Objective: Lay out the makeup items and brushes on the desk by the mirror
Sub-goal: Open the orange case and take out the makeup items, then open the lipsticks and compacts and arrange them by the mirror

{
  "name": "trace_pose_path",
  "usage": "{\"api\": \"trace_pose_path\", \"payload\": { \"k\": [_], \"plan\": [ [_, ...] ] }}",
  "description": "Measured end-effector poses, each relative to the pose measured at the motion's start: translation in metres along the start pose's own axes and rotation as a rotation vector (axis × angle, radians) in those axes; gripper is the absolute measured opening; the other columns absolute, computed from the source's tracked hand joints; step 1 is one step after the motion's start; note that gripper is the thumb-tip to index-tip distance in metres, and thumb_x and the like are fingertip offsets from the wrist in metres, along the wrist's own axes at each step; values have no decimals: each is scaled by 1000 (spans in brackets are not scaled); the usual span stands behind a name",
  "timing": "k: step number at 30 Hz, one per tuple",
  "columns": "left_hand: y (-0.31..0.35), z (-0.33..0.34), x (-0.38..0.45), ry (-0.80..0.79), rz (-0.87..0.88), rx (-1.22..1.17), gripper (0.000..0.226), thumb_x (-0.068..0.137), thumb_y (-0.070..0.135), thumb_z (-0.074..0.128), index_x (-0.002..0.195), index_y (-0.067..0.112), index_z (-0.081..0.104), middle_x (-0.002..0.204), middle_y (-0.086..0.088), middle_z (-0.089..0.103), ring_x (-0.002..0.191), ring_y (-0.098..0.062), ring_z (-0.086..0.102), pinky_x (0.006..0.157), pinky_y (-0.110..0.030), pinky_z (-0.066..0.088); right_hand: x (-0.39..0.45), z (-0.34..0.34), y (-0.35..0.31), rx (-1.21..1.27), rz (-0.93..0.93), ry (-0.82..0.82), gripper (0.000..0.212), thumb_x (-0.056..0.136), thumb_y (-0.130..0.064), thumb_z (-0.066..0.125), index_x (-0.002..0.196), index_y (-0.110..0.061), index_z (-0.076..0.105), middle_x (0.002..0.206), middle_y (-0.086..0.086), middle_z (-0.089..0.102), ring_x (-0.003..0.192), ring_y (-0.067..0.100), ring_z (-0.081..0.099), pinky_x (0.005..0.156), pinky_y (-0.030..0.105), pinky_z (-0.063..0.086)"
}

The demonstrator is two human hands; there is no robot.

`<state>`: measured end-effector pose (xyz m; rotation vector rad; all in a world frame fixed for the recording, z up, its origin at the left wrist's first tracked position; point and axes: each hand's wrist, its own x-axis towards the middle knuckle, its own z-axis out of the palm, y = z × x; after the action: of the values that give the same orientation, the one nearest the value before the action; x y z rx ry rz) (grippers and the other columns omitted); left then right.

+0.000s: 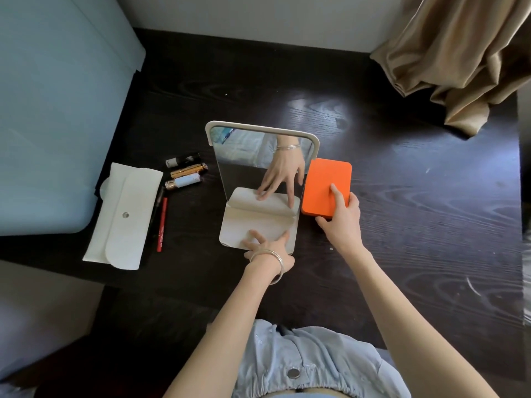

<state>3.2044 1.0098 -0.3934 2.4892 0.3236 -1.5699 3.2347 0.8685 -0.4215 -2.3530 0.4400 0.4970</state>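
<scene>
Our left hand (265,244), nearest us at six o'clock of the cream-framed standing mirror (260,156), lies with fingers spread flat on the mirror's pale base, bracing it. Up at about one o'clock from it, our right hand (340,215) grips the near corner of the flat orange rectangular case (326,186), thumb on the front edge and a finger on top. That case sits on the dark wood desk (402,168), touching the mirror's three o'clock side, long axis toward twelve. At nine o'clock the tubes (185,173), red pencil (162,224) and white pouch (125,216) lie arranged.
</scene>
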Motion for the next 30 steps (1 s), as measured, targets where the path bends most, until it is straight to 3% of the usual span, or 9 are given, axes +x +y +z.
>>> {"api": "trace_pose_path", "payload": {
  "k": [3,6,8,12,15,18,22,28,30],
  "plan": [
    [-13,-6,2,-1,57,-30,56,95,37,42,146,33,20,153,-21,-4,138,-45,14,110,-49,28,-16,-2,-16,31,76,11,67,87,-15,61,145,-15,29,153,21,11,140,40,10,112,47,22],
    [-35,-20,4,71,137,-329,46,94,32,46,139,22,41,142,-13,40,125,-29,43,105,-41,38,-41,-2,-36,156,81,-18,48,88,-14,57,134,-13,44,146,14,25,134,37,20,110,41,22],
    [-52,-31,-1,126,175,-509,38,94,26,47,132,17,50,130,-9,53,115,-25,52,95,-34,42,-57,4,-49,168,20,-52,42,87,-13,58,128,-14,50,137,11,36,128,33,30,105,36,27],
    [-93,-55,0,237,220,-560,32,94,21,47,124,18,55,124,-5,57,106,-19,54,77,-27,42,-68,31,-86,255,-23,-227,33,88,-10,57,121,-10,57,123,8,57,110,20,54,86,24,41],
    [-130,-68,9,356,219,-555,30,93,18,50,122,18,59,128,-1,58,114,-16,55,84,-24,41,-73,56,-115,257,-14,-332,28,91,-13,55,119,-11,57,115,4,62,96,12,55,62,10,40],
    [-165,-82,17,508,167,-520,28,92,13,51,117,19,63,126,-1,60,109,-17,58,84,-25,45,-79,83,-141,225,-45,-409,26,94,-16,53,120,-14,57,114,1,62,95,10,55,60,6,39],
    [-192,-105,34,887,134,-204,26,90,11,56,111,22,65,116,0,63,109,-19,55,88,-31,48,-82,113,-165,210,-34,-468,28,95,-18,52,122,-15,55,115,3,62,94,12,55,67,12,42],
    [-193,-141,80,742,144,-24,39,88,16,58,126,16,50,131,-8,48,118,-25,48,94,-33,42,-75,121,-188,154,-63,-449,28,95,-19,51,123,-15,55,112,4,64,90,11,54,64,8,39],
    [-187,-148,90,717,118,6,44,86,18,62,127,13,46,132,-11,47,121,-27,47,96,-37,42,-68,119,-192,164,-47,-402,28,94,-19,52,122,-15,55,111,5,65,89,11,55,65,13,41]
  ]
}}
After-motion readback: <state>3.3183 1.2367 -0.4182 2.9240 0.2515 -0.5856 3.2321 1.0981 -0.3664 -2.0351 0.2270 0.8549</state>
